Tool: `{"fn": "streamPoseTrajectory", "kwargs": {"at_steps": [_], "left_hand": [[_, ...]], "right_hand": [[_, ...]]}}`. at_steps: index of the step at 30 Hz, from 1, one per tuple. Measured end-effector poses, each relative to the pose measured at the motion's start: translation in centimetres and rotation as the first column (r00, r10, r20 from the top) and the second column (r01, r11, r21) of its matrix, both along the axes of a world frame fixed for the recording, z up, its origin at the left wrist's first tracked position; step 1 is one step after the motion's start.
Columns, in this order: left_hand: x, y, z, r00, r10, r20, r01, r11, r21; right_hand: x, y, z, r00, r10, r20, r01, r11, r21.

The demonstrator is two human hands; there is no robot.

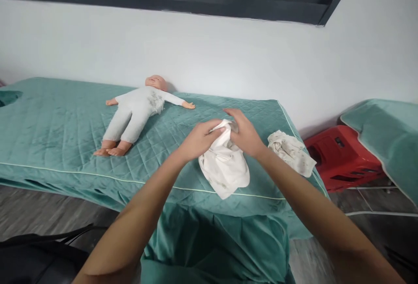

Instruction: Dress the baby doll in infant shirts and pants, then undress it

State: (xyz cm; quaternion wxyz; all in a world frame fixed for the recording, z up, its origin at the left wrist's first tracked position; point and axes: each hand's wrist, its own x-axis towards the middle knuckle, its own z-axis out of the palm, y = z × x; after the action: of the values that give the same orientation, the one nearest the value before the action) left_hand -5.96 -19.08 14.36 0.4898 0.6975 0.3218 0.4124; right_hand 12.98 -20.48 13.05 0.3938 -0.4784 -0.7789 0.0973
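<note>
Above the front part of the bed, a crumpled white baby garment [225,166] with a faint print hangs from my hands. My left hand [204,138] pinches its gathered top between thumb and fingers. On the other side of the same bunched edge, my right hand [245,134] grips it, with the index finger raised away from the cloth. Its exact shape is lost in the folds. A baby doll [137,110] with a pale cloth body lies on its back to the left, apart from both hands.
A second crumpled white printed cloth [290,151] lies by the right end of the green quilted bed [65,127]. Beyond that end stands a red plastic stool [346,155]. Wall and dark window frame [222,3] rise behind; a black bag [39,258] is at lower left.
</note>
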Motion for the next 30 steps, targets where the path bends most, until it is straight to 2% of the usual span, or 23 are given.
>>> {"fn": "streamPoseTrajectory", "kwargs": {"at_steps": [2,3,5,6,8,10,12,13,15,18,20,23,25,27,28,30], "left_hand": [[-0.1,-0.4,3.4,0.996,-0.012,-0.088,0.025,0.989,0.147],[-0.2,-0.5,4.7,0.989,0.037,-0.14,-0.003,0.97,0.241],[-0.6,-0.5,6.6,0.945,0.217,-0.243,-0.094,0.897,0.431],[-0.9,-0.4,7.2,0.899,0.327,-0.292,-0.139,0.844,0.518],[-1.5,0.0,7.6,0.76,0.536,-0.367,-0.203,0.732,0.65],[-2.3,0.6,7.4,0.61,0.685,-0.398,-0.238,0.638,0.732],[-3.3,1.2,6.9,0.516,0.762,-0.392,-0.265,0.577,0.772],[-3.8,1.6,6.6,0.501,0.78,-0.376,-0.282,0.558,0.781],[-4.9,2.2,6.1,0.527,0.784,-0.327,-0.322,0.54,0.777],[-6.3,2.7,5.8,0.608,0.75,-0.259,-0.374,0.559,0.74],[-7.0,2.9,5.6,0.616,0.732,-0.291,-0.379,0.6,0.705],[-7.8,4.0,4.9,0.584,0.678,-0.447,-0.332,0.701,0.631],[-8.0,5.3,3.8,0.569,0.592,-0.572,-0.26,0.789,0.557],[-7.4,6.7,2.0,0.518,0.536,-0.667,-0.224,0.837,0.5],[-6.7,7.2,1.0,0.471,0.549,-0.691,-0.232,0.833,0.503],[-4.7,7.6,-1.4,0.371,0.642,-0.671,-0.25,0.765,0.593]], "right_hand": [[-0.3,1.2,2.9,0.999,0.03,0.019,-0.03,0.999,-0.024],[-0.1,1.6,4.3,0.998,0.007,0.055,-0.006,1.0,-0.015],[0.6,1.8,6.8,0.989,-0.078,0.129,0.073,0.996,0.044],[1.1,1.7,7.9,0.981,-0.125,0.151,0.113,0.99,0.087],[2.3,1.2,9.5,0.968,-0.189,0.165,0.165,0.975,0.15],[3.5,0.5,10.4,0.965,-0.213,0.154,0.186,0.967,0.172],[4.6,-0.3,10.8,0.969,-0.216,0.117,0.198,0.968,0.153],[5.1,-0.8,10.8,0.972,-0.219,0.085,0.206,0.969,0.134],[6.1,-1.8,10.6,0.972,-0.235,0.002,0.234,0.969,0.079],[7.7,-3.3,10.2,0.949,-0.289,-0.125,0.286,0.957,-0.042],[8.8,-3.9,9.9,0.923,-0.352,-0.153,0.331,0.932,-0.147],[10.6,-3.4,8.7,0.904,-0.417,-0.094,0.373,0.876,-0.306],[11.4,-1.7,7.0,0.921,-0.389,-0.026,0.351,0.857,-0.377],[11.1,0.6,4.5,0.939,-0.341,0.049,0.331,0.858,-0.393],[10.4,1.8,3.0,0.936,-0.34,0.087,0.347,0.862,-0.37],[7.9,3.6,-0.3,0.901,-0.41,0.143,0.434,0.847,-0.307]]}}
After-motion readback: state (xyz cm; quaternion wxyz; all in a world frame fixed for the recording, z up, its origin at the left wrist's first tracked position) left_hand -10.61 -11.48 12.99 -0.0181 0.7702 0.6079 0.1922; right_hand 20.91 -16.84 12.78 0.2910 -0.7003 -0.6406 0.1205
